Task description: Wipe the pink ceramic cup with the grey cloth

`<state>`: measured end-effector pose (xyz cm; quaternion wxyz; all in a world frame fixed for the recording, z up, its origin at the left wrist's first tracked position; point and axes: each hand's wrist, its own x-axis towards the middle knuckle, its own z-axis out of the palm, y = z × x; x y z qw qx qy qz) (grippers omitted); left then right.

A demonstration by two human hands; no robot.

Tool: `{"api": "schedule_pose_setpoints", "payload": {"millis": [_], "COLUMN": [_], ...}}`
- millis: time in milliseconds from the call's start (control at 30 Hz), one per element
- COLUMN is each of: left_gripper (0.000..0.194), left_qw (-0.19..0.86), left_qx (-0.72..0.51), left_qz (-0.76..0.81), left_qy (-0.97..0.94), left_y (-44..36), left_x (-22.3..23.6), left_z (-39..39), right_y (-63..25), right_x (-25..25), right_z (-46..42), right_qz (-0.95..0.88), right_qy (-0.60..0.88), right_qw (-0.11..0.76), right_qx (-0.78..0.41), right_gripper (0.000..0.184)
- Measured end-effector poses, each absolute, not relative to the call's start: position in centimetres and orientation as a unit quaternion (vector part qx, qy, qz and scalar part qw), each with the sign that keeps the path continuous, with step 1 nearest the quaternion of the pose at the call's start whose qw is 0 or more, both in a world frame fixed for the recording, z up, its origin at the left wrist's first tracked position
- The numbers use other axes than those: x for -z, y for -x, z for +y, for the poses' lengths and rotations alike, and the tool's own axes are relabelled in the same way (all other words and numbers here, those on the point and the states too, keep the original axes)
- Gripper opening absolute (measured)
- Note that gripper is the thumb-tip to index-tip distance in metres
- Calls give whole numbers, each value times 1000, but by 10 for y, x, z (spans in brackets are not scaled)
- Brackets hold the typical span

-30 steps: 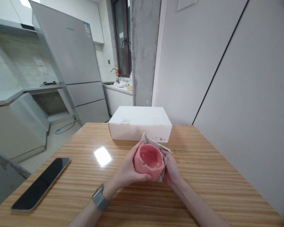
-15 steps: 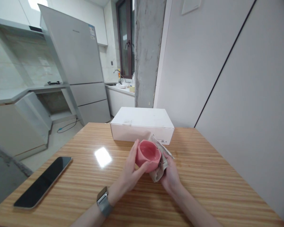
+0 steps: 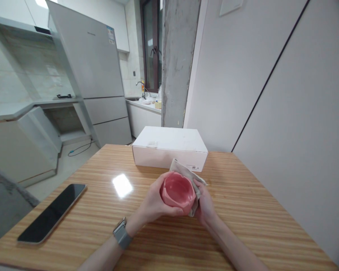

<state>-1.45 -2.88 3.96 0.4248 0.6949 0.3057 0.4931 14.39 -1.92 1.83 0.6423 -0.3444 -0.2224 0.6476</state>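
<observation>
A pink, glossy, faceted bowl [image 3: 178, 190] with a notched rim is held above the table, tilted so its hollow inside faces me. My left hand [image 3: 155, 199] is closed around its left side, thumb along the near lower wall and fingers at the far side. Pressed to the bowl's right side is a grey-beige cloth [image 3: 185, 171], its upper corner sticking up behind the rim. My right hand [image 3: 205, 203] grips this cloth, thumb on top; its other fingers are partly hidden behind the cloth and bowl.
A white closed box [image 3: 169, 145] lies just beyond my hands on the striped wooden table [image 3: 248, 226]. To the left rests a black phone [image 3: 52, 214]. A pale wall [image 3: 285, 124] borders the table's right side; a fridge [image 3: 87, 56] stands behind at left.
The bowl has turned more toward me and come slightly lower and nearer. My left hand has rolled with it, and the cloth's corner has shifted left behind the rim.
</observation>
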Motion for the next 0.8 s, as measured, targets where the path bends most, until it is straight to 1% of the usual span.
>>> {"api": "schedule_pose_setpoints", "payload": {"millis": [67, 133, 233, 300, 400, 500, 567, 600, 733, 800], "left_gripper": [84, 89, 95, 94, 98, 92, 88, 88, 106, 112], "left_qw": [401, 373, 350, 360, 403, 446, 446, 435, 363, 355], "left_qx": [-514, -539, -573, -577, -554, -517, -504, -502, -509, -511], "left_qz": [333, 372, 421, 431, 410, 363, 345, 346, 375, 376], "left_qy": [-681, -656, -610, -594, -602, -634, -655, -663, -684, -687], "left_y": [13, 10, 3, 0, 1, 6, 9, 10, 11, 11], "left_x": [-40, -37, -28, -22, -15, -15, -18, -21, -28, -28], "left_z": [-29, -29, -30, -30, -28, -27, -27, -27, -26, -25], "right_y": [-141, -137, -131, -128, -129, -138, -145, -147, -152, -150], "right_x": [-18, -17, -15, -15, -15, -15, -16, -16, -18, -18], "right_z": [-20, -20, -23, -24, -24, -19, -14, -12, -11, -13], "right_qz": [-215, -219, -234, -228, -195, -151, -128, -118, -114, -134], "right_qy": [347, 338, 315, 305, 305, 320, 337, 346, 360, 355], "right_qw": [626, 626, 639, 640, 641, 641, 638, 634, 628, 629], "right_qx": [-664, -668, -662, -667, -677, -681, -681, -681, -681, -679], "right_gripper": [24, 31, 33, 34, 32, 25, 21, 20, 20, 19]}}
